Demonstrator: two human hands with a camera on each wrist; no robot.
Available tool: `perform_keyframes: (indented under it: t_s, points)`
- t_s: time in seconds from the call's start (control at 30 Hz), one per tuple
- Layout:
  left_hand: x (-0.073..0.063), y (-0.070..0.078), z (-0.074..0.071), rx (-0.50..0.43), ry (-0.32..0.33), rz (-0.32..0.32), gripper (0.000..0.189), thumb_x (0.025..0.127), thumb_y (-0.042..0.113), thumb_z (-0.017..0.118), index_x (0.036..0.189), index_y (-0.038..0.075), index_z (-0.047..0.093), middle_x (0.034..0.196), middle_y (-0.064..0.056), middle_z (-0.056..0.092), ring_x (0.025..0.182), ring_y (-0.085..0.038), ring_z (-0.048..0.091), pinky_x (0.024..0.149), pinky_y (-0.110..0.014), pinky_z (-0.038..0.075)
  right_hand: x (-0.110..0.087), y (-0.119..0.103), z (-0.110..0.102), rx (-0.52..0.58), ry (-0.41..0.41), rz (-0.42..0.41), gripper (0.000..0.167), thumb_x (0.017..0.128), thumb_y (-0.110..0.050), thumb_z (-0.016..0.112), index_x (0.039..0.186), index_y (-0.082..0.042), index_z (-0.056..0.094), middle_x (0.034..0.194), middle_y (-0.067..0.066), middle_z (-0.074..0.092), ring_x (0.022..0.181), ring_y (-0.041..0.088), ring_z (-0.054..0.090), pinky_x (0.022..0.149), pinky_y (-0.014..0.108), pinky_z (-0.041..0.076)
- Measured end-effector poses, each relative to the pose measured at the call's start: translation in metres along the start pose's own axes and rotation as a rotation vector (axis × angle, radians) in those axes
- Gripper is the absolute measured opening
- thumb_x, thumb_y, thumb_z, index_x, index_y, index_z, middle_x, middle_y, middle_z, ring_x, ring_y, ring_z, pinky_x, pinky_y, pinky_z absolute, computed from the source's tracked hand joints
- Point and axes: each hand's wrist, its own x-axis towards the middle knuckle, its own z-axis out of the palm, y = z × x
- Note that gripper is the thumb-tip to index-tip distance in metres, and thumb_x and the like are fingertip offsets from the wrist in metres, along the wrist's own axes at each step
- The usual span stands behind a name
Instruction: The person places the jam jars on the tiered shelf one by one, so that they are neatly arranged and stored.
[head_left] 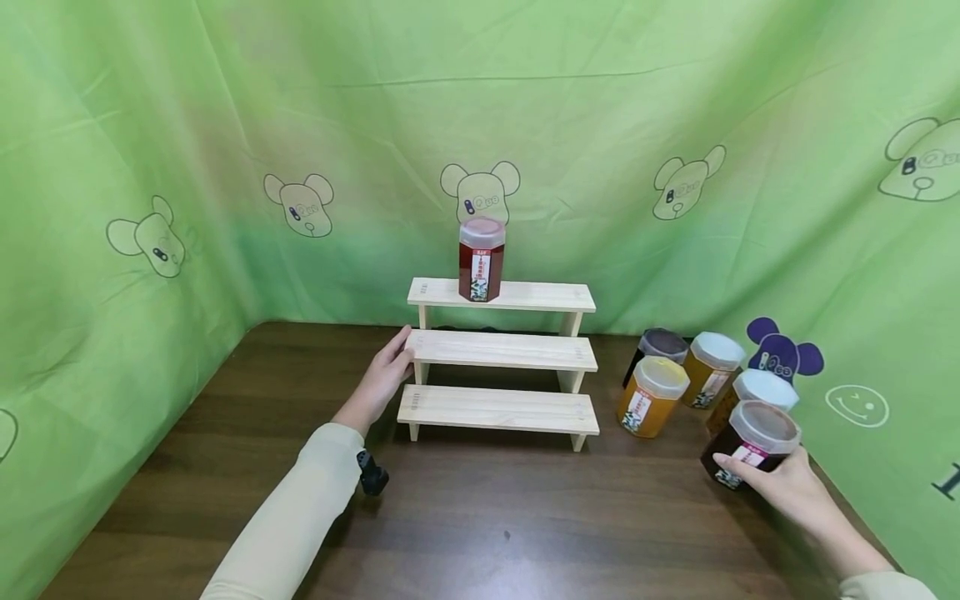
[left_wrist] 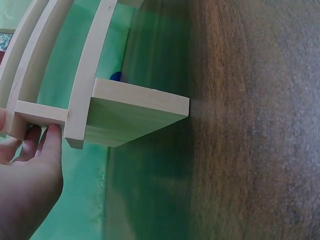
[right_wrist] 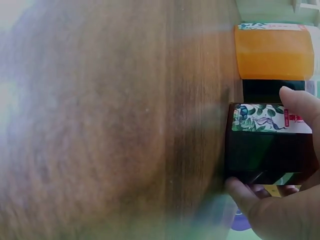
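Creased green cartoon-print curtain (head_left: 375,117), brown wood-grain tabletop (head_left: 480,508), soft glare (head_left: 513,579)

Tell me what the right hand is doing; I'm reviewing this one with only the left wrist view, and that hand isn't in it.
Observer: The right hand grips a dark jar off to the right of the wooden stand.
Operator: Is that the only one on that side?
Observer: No, four more are grouped there, among them an orange jar with a yellow lid.
Operator: At my left edge I get just a sliver of something dark red with a label. What is it?
Observer: A red jar, standing upright on the top step.
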Motion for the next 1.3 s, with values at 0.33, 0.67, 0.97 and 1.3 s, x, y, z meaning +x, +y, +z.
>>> perform_keyframes:
  t_s: [0.33, 0.67, 0.97, 1.3]
  points:
    - [-0.001, 0.0, 0.0, 0.0, -0.003, 0.0, 0.055, 0.111, 0.017, 0.037, 0.162, 0.014, 0.018, 0.165, -0.01, 0.015, 0.147, -0.027, 0.026, 0.117, -0.045, 0.03, -0.002, -0.005, -0.004, -0.098, -0.022, 0.009, 0.06, 0.091, -0.017, 0.076, 0.134, 0.006, 0.041, 0.098, -0.015, 0.059, 0.091, -0.012, 0.047, 0.071, 0.006, 0.036]
    - [0.0, 0.001, 0.001, -0.001, -0.01, 0.001, 0.054, 0.111, 0.018, 0.037, 0.162, 0.015, 0.018, 0.165, -0.01, 0.015, 0.147, -0.026, 0.026, 0.117, -0.044, 0.03, -0.002, -0.001, -0.011, -0.206, -0.065, 0.044, 0.073, 0.092, -0.029, 0.075, 0.142, 0.007, 0.035, 0.122, 0.03, 0.057, 0.095, -0.006, 0.045, 0.077, 0.027, 0.042]
    - [-0.001, 0.001, 0.001, -0.017, -0.012, 0.032, 0.054, 0.111, 0.013, 0.036, 0.162, 0.01, 0.018, 0.165, -0.015, 0.016, 0.147, -0.031, 0.025, 0.117, -0.048, 0.029, 0.001, -0.012, -0.015, -0.206, -0.1, 0.075, 0.092, 0.094, -0.035, 0.071, 0.15, 0.011, 0.014, 0.131, 0.045, 0.042, 0.117, 0.065, 0.04, 0.09, 0.078, 0.034]
    - [-0.002, 0.001, 0.001, -0.01, -0.012, 0.026, 0.054, 0.111, 0.015, 0.036, 0.162, 0.011, 0.017, 0.165, -0.015, 0.015, 0.147, -0.03, 0.025, 0.117, -0.047, 0.029, 0.004, -0.034, -0.022, -0.198, -0.044, 0.035, 0.099, 0.094, -0.035, 0.071, 0.157, 0.003, 0.005, 0.133, 0.049, 0.036, 0.116, 0.072, 0.034, 0.089, 0.082, 0.03]
